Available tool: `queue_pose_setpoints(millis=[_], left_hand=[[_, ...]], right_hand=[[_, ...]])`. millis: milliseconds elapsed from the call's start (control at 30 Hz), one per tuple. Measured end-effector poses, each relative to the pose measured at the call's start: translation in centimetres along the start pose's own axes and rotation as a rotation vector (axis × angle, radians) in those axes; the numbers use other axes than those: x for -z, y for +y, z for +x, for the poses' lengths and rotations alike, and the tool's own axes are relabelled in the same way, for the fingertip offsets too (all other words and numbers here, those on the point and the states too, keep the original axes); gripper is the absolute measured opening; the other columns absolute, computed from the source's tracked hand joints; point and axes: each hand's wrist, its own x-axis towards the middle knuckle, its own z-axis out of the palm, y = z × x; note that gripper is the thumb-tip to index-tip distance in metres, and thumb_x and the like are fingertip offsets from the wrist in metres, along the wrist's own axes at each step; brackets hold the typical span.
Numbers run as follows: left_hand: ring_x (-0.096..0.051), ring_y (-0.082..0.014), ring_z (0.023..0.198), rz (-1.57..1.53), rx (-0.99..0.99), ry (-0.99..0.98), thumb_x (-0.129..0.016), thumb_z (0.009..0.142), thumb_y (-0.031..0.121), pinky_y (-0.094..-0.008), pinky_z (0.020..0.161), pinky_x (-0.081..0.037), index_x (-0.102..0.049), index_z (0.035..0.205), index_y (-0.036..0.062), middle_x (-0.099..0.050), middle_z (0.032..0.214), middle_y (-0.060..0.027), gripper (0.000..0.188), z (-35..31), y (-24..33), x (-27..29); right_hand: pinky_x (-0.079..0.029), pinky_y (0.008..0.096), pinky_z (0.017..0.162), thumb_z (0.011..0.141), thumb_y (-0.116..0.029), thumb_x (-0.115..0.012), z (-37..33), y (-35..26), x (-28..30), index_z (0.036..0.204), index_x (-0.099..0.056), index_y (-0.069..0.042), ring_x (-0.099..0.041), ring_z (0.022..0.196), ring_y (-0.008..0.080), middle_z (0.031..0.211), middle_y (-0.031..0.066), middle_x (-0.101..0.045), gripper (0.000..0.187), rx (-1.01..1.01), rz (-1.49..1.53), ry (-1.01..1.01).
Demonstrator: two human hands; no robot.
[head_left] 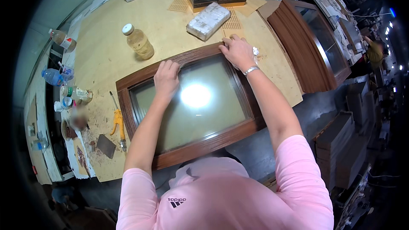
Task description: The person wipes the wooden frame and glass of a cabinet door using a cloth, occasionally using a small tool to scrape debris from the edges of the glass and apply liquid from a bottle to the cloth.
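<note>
A brown wood-framed glass door (191, 151) lies flat on the table in front of me, a bright light reflected in its pane. My left hand (167, 78) rests at the inner edge of the far rail, its fingers curled and pressed together. Whatever those fingers may hold is hidden. At the far right corner of the door, my right hand (238, 52) has its thumb and fingers closed around the wood. A bit of white material (255, 51) shows beside that hand. Beyond the door stand a bottle of yellowish liquid (139, 43) with a white cap and a wrapped, whitish block (208, 21).
To the left lie a yellow-handled applicator gun (118, 123) and a dark square pad (106, 146). Several bottles (76, 93) line the left edge. A box of odds and ends (215, 1) sits at the back. More brown door frames (285, 47) are stacked at the right.
</note>
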Motion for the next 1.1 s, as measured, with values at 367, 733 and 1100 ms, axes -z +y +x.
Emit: queue_pose_setpoints(millis=[367, 733, 1100], left_hand=[[-0.054, -0.0288, 0.077, 0.033, -0.095, -0.041, -0.067, 0.078, -0.001, -0.0410, 0.066, -0.047, -0.062, 0.086, 0.0050, -0.053, 0.079, -0.0093, 0.011, 0.2, -0.1, 0.3], [-0.054, -0.0296, 0.078, 0.124, -0.103, -0.053, -0.063, 0.075, -0.004, -0.0409, 0.066, -0.048, -0.060, 0.083, 0.0049, -0.052, 0.079, -0.0097, 0.013, 0.5, 0.1, 0.2], [-0.058, -0.0297, 0.080, -0.085, 0.019, -0.128, -0.067, 0.078, -0.002, -0.0416, 0.068, -0.048, -0.061, 0.083, 0.0036, -0.057, 0.081, -0.0093, 0.010, 1.4, -0.2, 0.4]], right_hand=[[-0.052, 0.0451, 0.075, 0.090, -0.039, -0.060, 0.3, -0.3, -2.1, 0.092, -0.074, -0.012, -0.066, 0.086, 0.0309, 0.092, 0.0095, -0.069, 0.030, 0.013, -0.134, 0.061], [-0.052, 0.0445, 0.073, 0.088, -0.036, -0.062, 0.4, -0.1, -2.4, 0.088, -0.073, -0.011, -0.066, 0.082, 0.0299, 0.088, 0.0090, -0.069, 0.028, 0.046, -0.111, 0.111], [-0.051, 0.0448, 0.072, 0.087, -0.036, -0.062, 0.4, -0.1, -2.4, 0.087, -0.073, -0.011, -0.066, 0.083, 0.0298, 0.088, 0.0091, -0.069, 0.027, 0.041, -0.124, 0.125]])
